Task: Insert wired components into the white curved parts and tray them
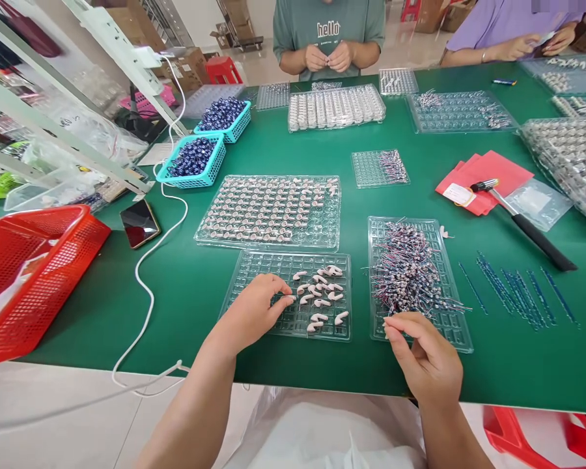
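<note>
My left hand (pixel 256 311) is over a clear plastic tray (pixel 244 277), thumb and index fingertips nearly meeting beside loose white earbud shells (pixel 321 286). Whatever is between those tips is too small to make out. At the near edge of a second clear tray (pixel 456 326), my right hand (pixel 427 355) pinches thumb against index finger. A tiny pale bit shows at its fingertips, its kind unclear. Just beyond them lies a heap of small parts with thin coloured wires (pixel 407 270).
Behind stands a tray with rows of earbud shells (pixel 264 208). Blue baskets (pixel 195 179) hold dark blue parts. A phone (pixel 140 223), white cable (pixel 151 280) and red basket (pixel 73 260) lie left. Right are blue strips (pixel 522 293), a black-handled tool (pixel 537 238) and red packets (pixel 488 176). Two co-workers sit opposite.
</note>
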`<state>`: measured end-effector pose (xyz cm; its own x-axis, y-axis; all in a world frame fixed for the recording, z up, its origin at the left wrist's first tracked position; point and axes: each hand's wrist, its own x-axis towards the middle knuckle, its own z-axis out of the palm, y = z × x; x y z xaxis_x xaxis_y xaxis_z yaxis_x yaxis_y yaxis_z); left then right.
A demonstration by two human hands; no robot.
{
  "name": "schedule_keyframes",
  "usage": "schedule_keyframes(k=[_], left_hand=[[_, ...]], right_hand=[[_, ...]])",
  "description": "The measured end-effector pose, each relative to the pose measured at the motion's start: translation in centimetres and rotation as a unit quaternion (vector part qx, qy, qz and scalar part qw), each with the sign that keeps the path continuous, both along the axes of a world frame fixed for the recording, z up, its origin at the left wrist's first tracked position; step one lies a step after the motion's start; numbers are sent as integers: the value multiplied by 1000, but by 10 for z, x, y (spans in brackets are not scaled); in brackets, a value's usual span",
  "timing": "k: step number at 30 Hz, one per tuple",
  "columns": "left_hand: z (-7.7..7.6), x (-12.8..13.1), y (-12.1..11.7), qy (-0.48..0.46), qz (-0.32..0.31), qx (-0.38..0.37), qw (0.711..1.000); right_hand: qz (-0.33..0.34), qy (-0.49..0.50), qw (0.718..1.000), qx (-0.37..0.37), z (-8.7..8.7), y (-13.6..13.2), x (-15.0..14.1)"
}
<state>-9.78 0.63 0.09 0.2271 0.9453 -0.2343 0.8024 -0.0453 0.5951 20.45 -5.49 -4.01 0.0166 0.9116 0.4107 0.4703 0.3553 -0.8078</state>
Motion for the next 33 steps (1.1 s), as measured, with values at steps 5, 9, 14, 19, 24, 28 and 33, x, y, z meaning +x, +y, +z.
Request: schedule_keyframes(k=[5, 9, 14, 19, 24, 28, 33], left_hand=[[16, 5, 8, 36, 8, -23, 999], [21, 25, 42, 81, 58, 51, 994], [3, 38, 113, 120, 124, 111, 979], [-13, 34, 148, 153, 130, 93, 975], [-20, 31, 152, 171, 128, 64, 975], [-24, 30, 155, 171, 127, 52, 976], [-25, 32, 154, 177, 133, 60, 973]], right_hand=[[9, -9, 1000, -4, -2, 0, 1], [12, -7, 1000, -1, -3, -2, 2], [14, 3, 1000, -9, -6, -2, 3], [23, 28, 999, 0, -7, 0, -1], [-13, 62, 998, 7, -2, -4, 5], [-114, 65, 991, 12, 5, -10, 30], [-84, -124, 988, -24, 10, -3, 54]])
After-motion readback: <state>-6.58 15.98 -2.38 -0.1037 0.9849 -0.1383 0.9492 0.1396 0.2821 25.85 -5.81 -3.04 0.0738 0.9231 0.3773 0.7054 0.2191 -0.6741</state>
